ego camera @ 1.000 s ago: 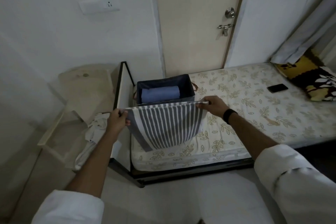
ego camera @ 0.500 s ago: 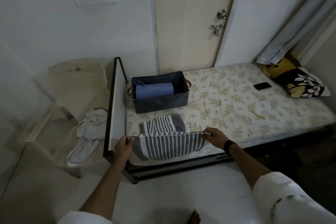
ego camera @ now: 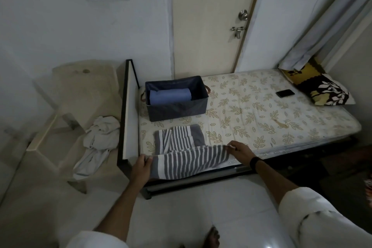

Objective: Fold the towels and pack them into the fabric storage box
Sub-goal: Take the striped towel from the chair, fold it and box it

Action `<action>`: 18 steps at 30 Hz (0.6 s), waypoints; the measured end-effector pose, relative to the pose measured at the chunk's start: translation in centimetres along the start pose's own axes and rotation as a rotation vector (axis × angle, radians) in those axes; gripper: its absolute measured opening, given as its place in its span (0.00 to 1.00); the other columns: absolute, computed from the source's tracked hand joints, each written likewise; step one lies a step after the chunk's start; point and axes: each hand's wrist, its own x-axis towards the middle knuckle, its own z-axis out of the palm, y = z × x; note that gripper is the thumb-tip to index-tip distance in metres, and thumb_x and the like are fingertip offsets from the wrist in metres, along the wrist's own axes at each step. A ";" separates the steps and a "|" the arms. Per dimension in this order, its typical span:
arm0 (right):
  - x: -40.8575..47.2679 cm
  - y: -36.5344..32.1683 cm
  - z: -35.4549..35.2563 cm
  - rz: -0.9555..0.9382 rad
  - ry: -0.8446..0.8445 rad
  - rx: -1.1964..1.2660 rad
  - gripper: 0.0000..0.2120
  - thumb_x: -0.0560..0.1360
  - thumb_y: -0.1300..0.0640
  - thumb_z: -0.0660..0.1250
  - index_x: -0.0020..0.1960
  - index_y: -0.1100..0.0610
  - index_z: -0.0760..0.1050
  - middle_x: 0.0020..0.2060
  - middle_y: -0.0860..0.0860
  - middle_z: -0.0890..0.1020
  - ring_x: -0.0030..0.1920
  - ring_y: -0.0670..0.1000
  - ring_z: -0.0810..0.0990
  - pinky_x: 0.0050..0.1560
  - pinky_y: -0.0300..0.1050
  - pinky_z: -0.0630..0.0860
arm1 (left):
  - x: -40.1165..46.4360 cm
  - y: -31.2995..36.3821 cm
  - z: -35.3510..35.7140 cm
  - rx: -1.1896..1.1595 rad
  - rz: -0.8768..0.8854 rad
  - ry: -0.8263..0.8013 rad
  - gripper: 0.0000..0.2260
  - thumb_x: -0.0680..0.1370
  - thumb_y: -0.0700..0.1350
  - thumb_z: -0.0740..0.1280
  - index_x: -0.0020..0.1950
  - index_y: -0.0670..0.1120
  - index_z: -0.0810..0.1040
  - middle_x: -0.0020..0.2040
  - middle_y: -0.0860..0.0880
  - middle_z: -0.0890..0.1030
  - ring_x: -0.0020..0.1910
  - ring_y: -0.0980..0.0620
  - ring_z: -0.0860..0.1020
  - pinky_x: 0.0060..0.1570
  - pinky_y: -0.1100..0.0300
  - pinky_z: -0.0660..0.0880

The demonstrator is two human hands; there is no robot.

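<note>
Pinching the striped towel (ego camera: pixel 187 159) by 2 corners, both hands stretch it lengthwise along the bed edge (ego camera: pixel 281 159)

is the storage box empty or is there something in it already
Not empty. The storage box on the mattress is open-topped and holds one blue towel, which fills only part of it.

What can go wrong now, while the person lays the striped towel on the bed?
1. Part of the striped towel hangs over the mattress edge; if the left hand or right hand lets go, it may slide to the floor.
2. Its far part lies bunched, so the fold may come out uneven.
3. The storage box already holds a blue towel; a bulky fold may fit badly.
</note>
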 end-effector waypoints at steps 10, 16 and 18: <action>0.7 -4.4 -3.3 0.069 -0.230 0.312 0.16 0.80 0.47 0.63 0.57 0.59 0.79 0.54 0.56 0.82 0.55 0.57 0.81 0.54 0.53 0.79 | 2.9 5.9 -3.9 0.050 -0.114 -0.219 0.13 0.82 0.50 0.59 0.44 0.42 0.73 0.44 0.42 0.78 0.44 0.47 0.76 0.40 0.57 0.70; 4.3 -12.9 -10.9 -0.034 -0.179 0.710 0.17 0.80 0.50 0.62 0.64 0.58 0.75 0.57 0.55 0.83 0.58 0.57 0.82 0.57 0.52 0.78 | 7.2 17.1 -9.0 -0.123 -0.079 -0.286 0.11 0.82 0.48 0.60 0.58 0.45 0.78 0.52 0.44 0.81 0.52 0.46 0.79 0.44 0.59 0.74; 6.1 -15.2 -13.1 -0.110 -0.157 0.727 0.18 0.80 0.51 0.63 0.66 0.60 0.74 0.59 0.56 0.82 0.60 0.57 0.81 0.60 0.52 0.77 | 9.5 20.2 -10.1 -0.138 -0.013 -0.214 0.13 0.82 0.49 0.60 0.60 0.44 0.78 0.55 0.44 0.81 0.52 0.46 0.79 0.46 0.58 0.75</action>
